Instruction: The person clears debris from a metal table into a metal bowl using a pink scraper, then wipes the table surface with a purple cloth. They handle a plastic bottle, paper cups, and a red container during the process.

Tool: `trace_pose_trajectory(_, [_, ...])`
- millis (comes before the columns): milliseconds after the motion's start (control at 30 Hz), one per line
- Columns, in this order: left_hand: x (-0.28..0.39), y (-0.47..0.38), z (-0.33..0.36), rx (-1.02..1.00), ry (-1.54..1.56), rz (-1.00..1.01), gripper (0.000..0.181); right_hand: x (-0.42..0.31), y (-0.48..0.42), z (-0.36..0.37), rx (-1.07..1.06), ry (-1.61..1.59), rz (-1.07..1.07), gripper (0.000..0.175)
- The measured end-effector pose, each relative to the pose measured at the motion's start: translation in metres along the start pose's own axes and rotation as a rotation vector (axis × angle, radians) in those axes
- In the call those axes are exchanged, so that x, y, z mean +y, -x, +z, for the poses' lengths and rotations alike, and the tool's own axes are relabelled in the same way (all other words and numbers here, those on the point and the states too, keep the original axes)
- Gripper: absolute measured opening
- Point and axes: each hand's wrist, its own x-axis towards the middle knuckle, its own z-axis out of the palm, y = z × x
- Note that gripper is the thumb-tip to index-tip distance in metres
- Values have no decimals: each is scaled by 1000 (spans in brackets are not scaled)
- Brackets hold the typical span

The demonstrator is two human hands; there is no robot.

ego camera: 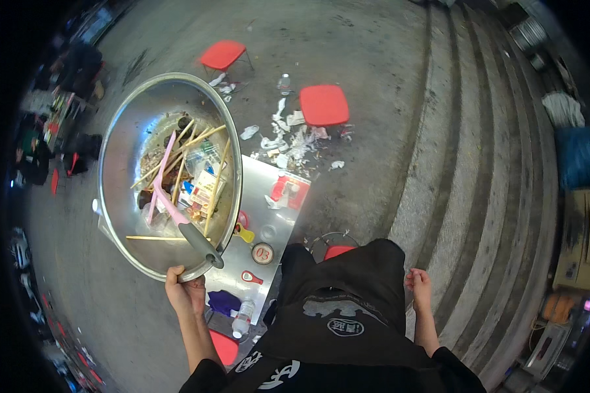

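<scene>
My left hand [187, 287] grips the near rim of a large metal basin [118, 211], which is tilted over the left part of a metal table. Inside lie several wooden chopsticks [180, 182], a crumpled cigarette-type box [207, 189], clear plastic scraps [201, 158] and dark food waste. A pink scraper-like tool with a grey handle [196, 240] rests across the basin, its handle end over the rim near my hand. My right hand [419, 284] hangs beside my dark apron [344, 294], fingers curled; whether it holds anything small is unclear.
On the metal table [236, 290] are a round numbered disc [262, 253], a red bottle opener [251, 277], a purple cloth [223, 302] and a plastic bottle [244, 318]. Red stools [324, 104] and crumpled tissues [295, 142] are on the floor beyond. Concrete steps [437, 196] run along the right.
</scene>
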Motion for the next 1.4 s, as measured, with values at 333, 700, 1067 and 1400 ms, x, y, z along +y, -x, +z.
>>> trace_pose_trajectory(333, [-110,0,56,461,-130,501,6,-264,-118,222,-525,315,-903,17])
trace_pose_trajectory(700, [-257,78,273,792,210,414,13,-391,-54,269,-1591,896,-1592,59])
trace_pose_trajectory(1067, [-412,61,319,880,534,198,14,-472,-142,244,-1868,1293,-1365,68])
trace_pose_trajectory(1400, [-543,168,310,1118,493,142,14,-405,-174,425,-1679,1000,-1044,56])
